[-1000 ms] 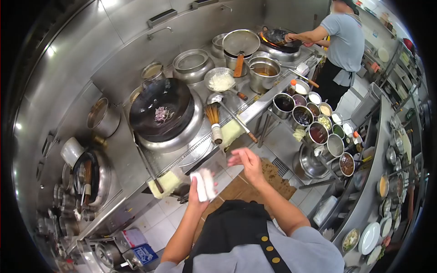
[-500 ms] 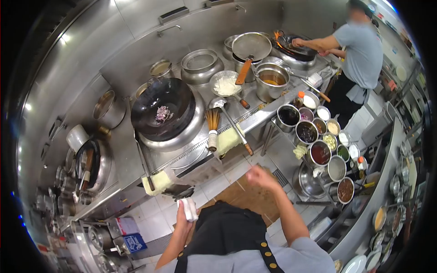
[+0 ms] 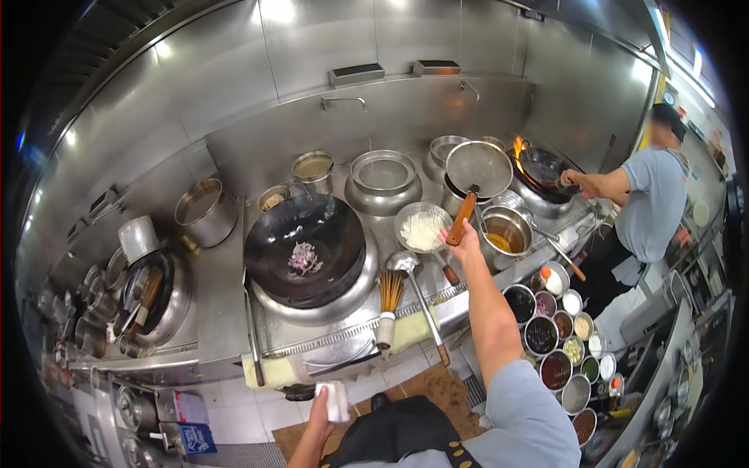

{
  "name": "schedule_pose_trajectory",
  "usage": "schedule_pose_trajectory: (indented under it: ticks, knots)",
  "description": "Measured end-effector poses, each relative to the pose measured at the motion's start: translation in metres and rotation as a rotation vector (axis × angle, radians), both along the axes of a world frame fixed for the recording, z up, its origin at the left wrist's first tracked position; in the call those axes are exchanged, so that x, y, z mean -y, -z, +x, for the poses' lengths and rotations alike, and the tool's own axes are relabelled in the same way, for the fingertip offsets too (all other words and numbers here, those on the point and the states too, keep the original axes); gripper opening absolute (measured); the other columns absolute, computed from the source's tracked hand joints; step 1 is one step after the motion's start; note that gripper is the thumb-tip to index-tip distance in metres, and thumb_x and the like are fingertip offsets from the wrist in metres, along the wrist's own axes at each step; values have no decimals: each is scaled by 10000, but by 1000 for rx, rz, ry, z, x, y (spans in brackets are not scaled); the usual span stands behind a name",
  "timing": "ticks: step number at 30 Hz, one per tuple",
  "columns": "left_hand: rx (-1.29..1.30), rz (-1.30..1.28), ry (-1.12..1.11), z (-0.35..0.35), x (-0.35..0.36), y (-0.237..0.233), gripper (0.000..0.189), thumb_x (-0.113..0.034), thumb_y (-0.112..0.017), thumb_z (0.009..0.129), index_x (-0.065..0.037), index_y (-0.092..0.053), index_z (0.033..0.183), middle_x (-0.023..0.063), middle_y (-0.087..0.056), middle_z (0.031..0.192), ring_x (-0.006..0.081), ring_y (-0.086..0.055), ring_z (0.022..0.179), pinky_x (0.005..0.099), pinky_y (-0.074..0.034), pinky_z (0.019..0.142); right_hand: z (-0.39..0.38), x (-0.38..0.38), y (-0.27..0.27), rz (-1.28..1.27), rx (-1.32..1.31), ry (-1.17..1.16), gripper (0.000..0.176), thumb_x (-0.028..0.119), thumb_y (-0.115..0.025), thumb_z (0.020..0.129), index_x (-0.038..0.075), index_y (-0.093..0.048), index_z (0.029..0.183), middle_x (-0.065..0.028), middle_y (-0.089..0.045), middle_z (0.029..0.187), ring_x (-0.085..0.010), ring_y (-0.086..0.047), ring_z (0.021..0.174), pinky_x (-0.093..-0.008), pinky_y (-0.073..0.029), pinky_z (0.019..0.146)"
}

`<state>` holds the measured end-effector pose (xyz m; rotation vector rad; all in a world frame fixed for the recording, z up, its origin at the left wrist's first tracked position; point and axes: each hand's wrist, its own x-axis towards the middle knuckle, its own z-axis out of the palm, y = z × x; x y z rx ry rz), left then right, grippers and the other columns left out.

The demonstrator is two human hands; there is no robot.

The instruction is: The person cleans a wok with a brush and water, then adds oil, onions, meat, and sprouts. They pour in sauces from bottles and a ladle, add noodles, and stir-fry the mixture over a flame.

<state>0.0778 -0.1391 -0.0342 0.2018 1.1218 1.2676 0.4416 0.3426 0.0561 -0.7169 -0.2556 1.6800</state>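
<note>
My left hand (image 3: 317, 417) is low in front of my apron, closed on a folded white cloth (image 3: 336, 401). My right arm reaches over the range, and my right hand (image 3: 466, 243) has its fingers around the lower end of the wooden handle of a round mesh strainer (image 3: 479, 168). The strainer rests over a pot, beside a metal pot of amber liquid (image 3: 507, 231). Left of that hand, a perforated ladle (image 3: 422, 226) holds white shreds. A black wok (image 3: 306, 249) with chopped purple onion (image 3: 303, 259) sits on the burner to the left.
A bamboo brush (image 3: 387, 308) and a ladle (image 3: 417, 288) lie at the range's front edge. A spatula (image 3: 252, 331) lies left of the wok. Several seasoning containers (image 3: 555, 369) stand at the right. A co-worker (image 3: 647, 203) handles a flaming wok (image 3: 542, 168) at the far right.
My right hand has moved from in front of my body up and forward to the strainer's handle. The left hand still holds the cloth. The view has tilted up.
</note>
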Motion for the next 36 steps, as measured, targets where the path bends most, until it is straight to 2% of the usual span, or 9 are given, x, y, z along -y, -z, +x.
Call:
schedule_pose_trajectory:
  ticks: [2, 7, 14, 16, 20, 24, 28, 31, 36]
  knots:
    - [-20, 14, -35, -9, -5, 7, 531, -489, -392, 970, -38, -473, 1239, 156, -615, 1025, 307, -639, 801, 443, -546, 652, 14, -26, 6, 108, -31, -80, 230, 214, -559, 920, 8, -493, 1001, -117, -584, 878, -227, -585, 775, -344, -502, 666]
    - [43, -8, -140, -18, -13, 11, 585, -540, -333, 965, -54, -467, 1261, 151, -610, 1051, 302, -636, 763, 424, -530, 585, 15, -30, -76, 116, -104, -22, 76, 11, -521, 866, 21, -449, 892, -66, -501, 715, -151, -512, 597, -298, -449, 515]
    - [221, 120, -172, 48, -67, -49, 607, -560, -365, 944, -83, -429, 1315, 167, -587, 1141, 301, -618, 829, 428, -529, 625, 46, -118, -120, 195, 1185, -70, 559, 0, -494, 813, 138, -361, 1338, -118, -552, 825, -219, -593, 634, -383, -493, 477]
    - [270, 194, -192, 77, -88, -55, 595, -515, -410, 939, -83, -408, 1348, 178, -561, 1219, 317, -613, 894, 455, -535, 666, 65, -191, -76, 332, 2206, 214, 697, 58, -525, 840, 251, -262, 1456, -206, -549, 1060, -288, -652, 893, -402, -544, 630]
    - [218, 186, -184, 134, -136, -63, 574, -449, -447, 940, -70, -379, 1365, 184, -542, 1237, 322, -611, 909, 455, -540, 699, 76, -227, -106, 317, 2545, -232, 561, 167, -520, 891, 212, -342, 1421, -256, -526, 1146, -391, -616, 1014, -469, -520, 809]
    - [213, 245, -142, 181, -185, -87, 625, -326, -579, 897, -170, -276, 1421, 174, -530, 1222, 335, -615, 904, 456, -550, 695, 111, -254, -102, 408, 2295, -79, 516, 205, -475, 891, 179, -386, 1398, -253, -596, 1059, -383, -635, 955, -466, -532, 766]
    - [61, 250, -43, 205, -245, -114, 651, -264, -637, 872, -195, -270, 1406, 161, -521, 1207, 330, -627, 878, 431, -562, 697, 147, -158, -120, 263, 1419, -238, 432, 60, -499, 878, 102, -383, 1292, -141, -596, 861, -220, -630, 769, -383, -528, 505]
    - [-94, 374, 19, 225, -316, -121, 501, -384, -426, 992, -178, -298, 1431, 96, -532, 1228, 282, -599, 987, 440, -513, 875, 161, -67, -102, 398, 727, -355, 441, 122, -542, 908, 107, -323, 1291, -58, -543, 839, -123, -527, 622, -309, -492, 429]
    - [-21, 248, 184, 267, -421, -138, 616, -542, -347, 975, -67, -423, 1360, 91, -565, 1258, 268, -577, 1085, 431, -450, 944, 126, 60, -103, 243, 343, -537, 446, 200, -575, 922, 109, -341, 1290, -61, -550, 897, -128, -539, 617, -298, -509, 426]
